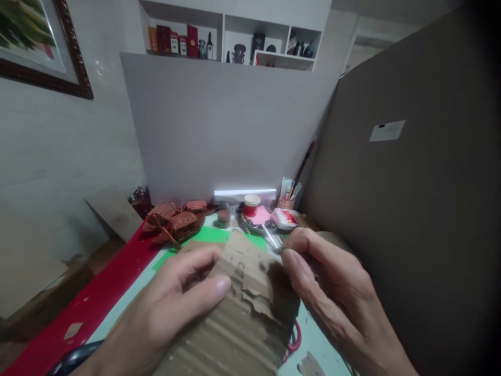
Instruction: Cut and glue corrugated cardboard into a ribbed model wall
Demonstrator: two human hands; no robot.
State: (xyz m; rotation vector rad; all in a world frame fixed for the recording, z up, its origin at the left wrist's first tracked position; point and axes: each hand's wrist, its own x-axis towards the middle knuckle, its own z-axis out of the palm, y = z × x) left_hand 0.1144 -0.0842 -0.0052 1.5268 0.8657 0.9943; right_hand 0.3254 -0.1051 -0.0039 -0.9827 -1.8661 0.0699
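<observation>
Gripping a brown sheet of corrugated cardboard in our left hand, we have the thumb clamped on top and the fingers curled round its left edge — probably so that the sheet stays steady and its torn, dark-stained upper side faces us. The cardboard slants above the tabletop, between both hands. Our right hand is at its far right corner, thumb and forefinger tips brought close together; we cannot tell whether they clamp on anything. A thin silvery strip shows just beyond those tips.

Beneath lies a pale blue-green tabletop with a red border on the left. A pinkish-red loop peeks out beside the cardboard, near a torn grey-brown scrap. Farther back we see a bright green sheet, reddish-brown boat-shaped models, a red-and-white cup and a red-and-white packet, seemingly set back to leave working space in front.

Plain grey panels screen the table behind and to the right — over them rise white wall shelves, with a dark-framed picture at left.
</observation>
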